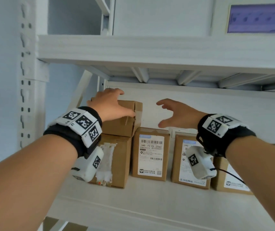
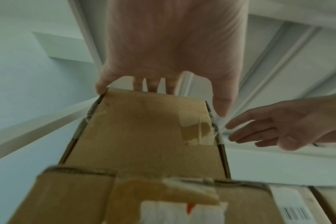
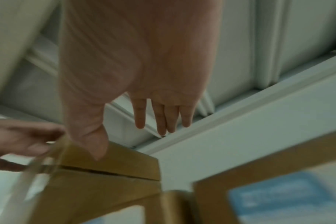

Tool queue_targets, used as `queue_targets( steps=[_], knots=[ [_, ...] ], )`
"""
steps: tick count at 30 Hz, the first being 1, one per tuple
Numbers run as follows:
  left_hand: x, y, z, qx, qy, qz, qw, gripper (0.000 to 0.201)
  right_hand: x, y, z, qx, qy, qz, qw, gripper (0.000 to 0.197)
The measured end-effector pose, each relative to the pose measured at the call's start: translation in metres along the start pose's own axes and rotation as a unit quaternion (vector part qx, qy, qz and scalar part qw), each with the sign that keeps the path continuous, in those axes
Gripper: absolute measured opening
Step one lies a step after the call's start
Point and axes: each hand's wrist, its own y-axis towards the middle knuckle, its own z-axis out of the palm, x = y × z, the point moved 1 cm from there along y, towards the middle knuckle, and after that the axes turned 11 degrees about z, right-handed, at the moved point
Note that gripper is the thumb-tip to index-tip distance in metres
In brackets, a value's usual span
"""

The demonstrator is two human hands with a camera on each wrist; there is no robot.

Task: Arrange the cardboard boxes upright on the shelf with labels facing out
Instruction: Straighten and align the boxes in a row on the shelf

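A plain brown top box (image 1: 123,124) lies on a larger box (image 1: 123,164) with a torn white label, at the left end of the shelf. My left hand (image 1: 115,105) lies over the top box (image 2: 144,136). Its fingers hook over the far edge and the thumb is down by the right side. My right hand (image 1: 175,114) hovers open in the air just right of that box (image 3: 109,174), fingers spread and holding nothing. To the right, a labelled box (image 1: 151,154) stands upright with its label facing out.
Two more upright labelled boxes (image 1: 176,160) (image 1: 220,174) stand further right, partly hidden by my right wrist. The white shelf board (image 1: 150,205) runs in front. The upper shelf (image 1: 150,47) hangs low overhead. A perforated post (image 1: 26,80) is at the left.
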Motion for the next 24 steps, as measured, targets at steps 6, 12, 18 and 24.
queue_targets(
  steps=[6, 12, 18, 24],
  knots=[
    [0.037, -0.008, 0.001, -0.044, -0.176, -0.141, 0.973, 0.106, 0.036, 0.002, 0.032, 0.039, 0.013, -0.017, 0.999, 0.101],
    [0.056, -0.011, -0.001, -0.075, -0.313, -0.156, 0.934, 0.103, 0.054, 0.009, 0.055, 0.036, 0.010, -0.019, 0.999, 0.118],
    [0.063, -0.016, -0.012, -0.102, -0.302, -0.045, 0.947, 0.094, 0.060, 0.014, 0.059, -0.047, 0.049, -0.038, 0.997, 0.130],
    [0.068, -0.020, -0.025, -0.132, -0.317, 0.044, 0.938, 0.113, 0.080, 0.007, 0.054, -0.107, 0.165, -0.063, 0.979, 0.136]
  ],
)
